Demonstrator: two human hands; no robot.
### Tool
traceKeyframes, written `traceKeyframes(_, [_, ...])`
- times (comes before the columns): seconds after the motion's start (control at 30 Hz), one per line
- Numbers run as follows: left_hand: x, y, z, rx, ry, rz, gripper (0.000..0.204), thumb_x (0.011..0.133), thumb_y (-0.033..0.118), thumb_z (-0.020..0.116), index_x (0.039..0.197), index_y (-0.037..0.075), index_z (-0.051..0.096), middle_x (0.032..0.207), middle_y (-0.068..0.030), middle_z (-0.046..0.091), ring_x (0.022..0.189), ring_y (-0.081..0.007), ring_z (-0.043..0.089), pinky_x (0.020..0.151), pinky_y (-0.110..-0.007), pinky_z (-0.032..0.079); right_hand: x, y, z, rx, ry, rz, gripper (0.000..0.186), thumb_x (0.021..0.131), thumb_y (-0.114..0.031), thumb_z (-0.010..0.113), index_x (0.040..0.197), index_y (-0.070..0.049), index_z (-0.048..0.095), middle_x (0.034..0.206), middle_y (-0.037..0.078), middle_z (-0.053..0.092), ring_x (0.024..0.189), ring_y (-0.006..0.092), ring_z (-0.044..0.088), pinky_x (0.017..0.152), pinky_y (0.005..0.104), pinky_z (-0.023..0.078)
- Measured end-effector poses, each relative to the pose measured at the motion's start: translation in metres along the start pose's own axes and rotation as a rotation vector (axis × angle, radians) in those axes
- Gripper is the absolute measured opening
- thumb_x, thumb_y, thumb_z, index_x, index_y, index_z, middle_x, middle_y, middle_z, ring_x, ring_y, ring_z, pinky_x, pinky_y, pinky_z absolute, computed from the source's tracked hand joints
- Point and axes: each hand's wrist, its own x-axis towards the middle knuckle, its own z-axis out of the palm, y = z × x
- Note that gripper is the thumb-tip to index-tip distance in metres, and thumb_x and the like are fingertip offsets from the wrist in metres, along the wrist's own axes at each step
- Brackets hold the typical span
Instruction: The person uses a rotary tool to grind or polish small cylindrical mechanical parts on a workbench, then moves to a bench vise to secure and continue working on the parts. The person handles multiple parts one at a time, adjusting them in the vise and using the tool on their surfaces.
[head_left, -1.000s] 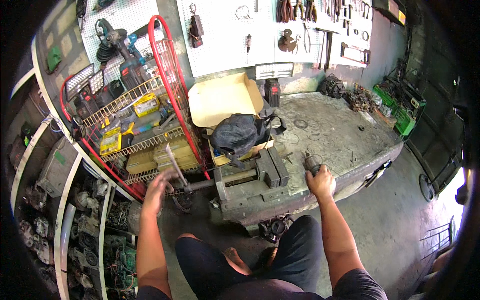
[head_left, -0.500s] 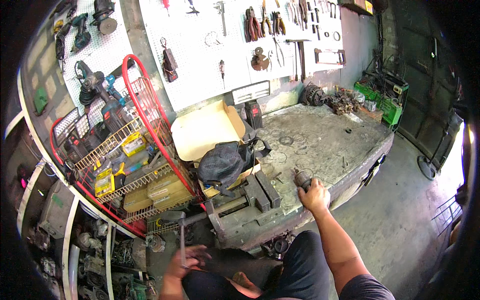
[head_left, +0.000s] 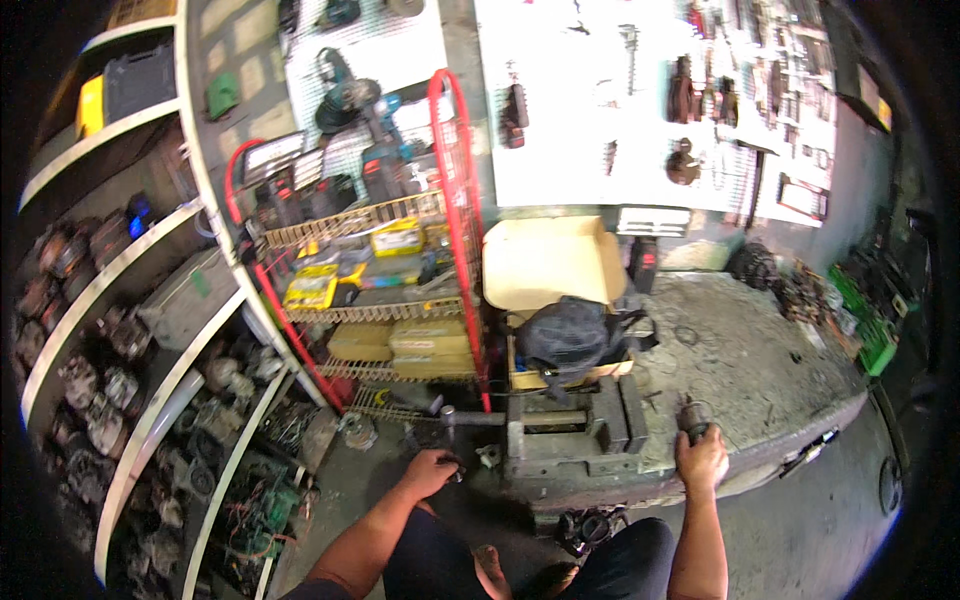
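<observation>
My left hand (head_left: pixel 430 473) is closed at the lower end of the vise handle (head_left: pixel 449 432), a metal bar hanging from the screw at the vise's left end. The bench vise (head_left: pixel 560 465) sits on the near left edge of the workbench, its thick jaws (head_left: pixel 618 415) toward the right. On the bench right of the jaws, my right hand (head_left: pixel 703 460) is wrapped round a worn, cylindrical metal part (head_left: pixel 694 413). The part's far end shows beyond my fingers; my palm hides the rest.
Behind the vise, a dark bag (head_left: pixel 565 335) lies in an open cardboard box (head_left: pixel 545 262). A red-framed wire rack (head_left: pixel 375 310) with tools and boxes stands left of it. Greasy parts (head_left: pixel 800 292) lie at the workbench's (head_left: pixel 740 345) far right. Shelves (head_left: pixel 160 440) of machine parts fill the left side.
My view has swung left, so the scene sits further right. My left hand, blurred with fingers spread before, is now closed at the handle's end. My right hand stays on the metal part.
</observation>
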Motion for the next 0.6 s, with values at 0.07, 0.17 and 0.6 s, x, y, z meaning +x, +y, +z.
traceKeyframes(0.07, [-0.016,-0.007,0.008,-0.020,0.172,-0.175,0.055,0.094,0.018,0.080,0.145,0.001,0.072,0.121,-0.0236,0.082,0.112,-0.0360,0.079,0.104,-0.046,0.060,0.003,0.003,0.005,-0.034,0.017,-0.040,0.054,0.094,-0.046,0.086,0.121,-0.004,0.065,0.117,0.025,0.078,0.108,0.0481,0.078,0.094,0.0584,0.062])
traceKeyframes(0.17, [-0.018,-0.010,0.006,-0.008,0.290,-0.072,0.082,0.091,0.017,0.083,0.166,0.001,0.054,0.146,-0.0259,0.073,0.133,-0.0370,0.072,0.115,-0.046,0.055,0.005,0.009,0.011,-0.014,0.049,-0.079,0.054,0.094,-0.044,0.087,0.120,-0.003,0.064,0.116,0.027,0.077,0.107,0.0508,0.077,0.093,0.0605,0.061])
traceKeyframes(0.6, [-0.079,0.024,-0.043,-0.971,-0.290,0.037,0.072,0.084,0.020,0.076,0.150,-0.006,0.063,0.116,-0.0186,0.077,0.080,-0.0211,0.069,0.072,-0.038,0.060,0.010,0.001,-0.017,0.000,-0.257,0.090,0.062,0.096,-0.053,0.079,0.142,-0.011,0.071,0.141,0.018,0.078,0.130,0.0401,0.076,0.109,0.0534,0.062])
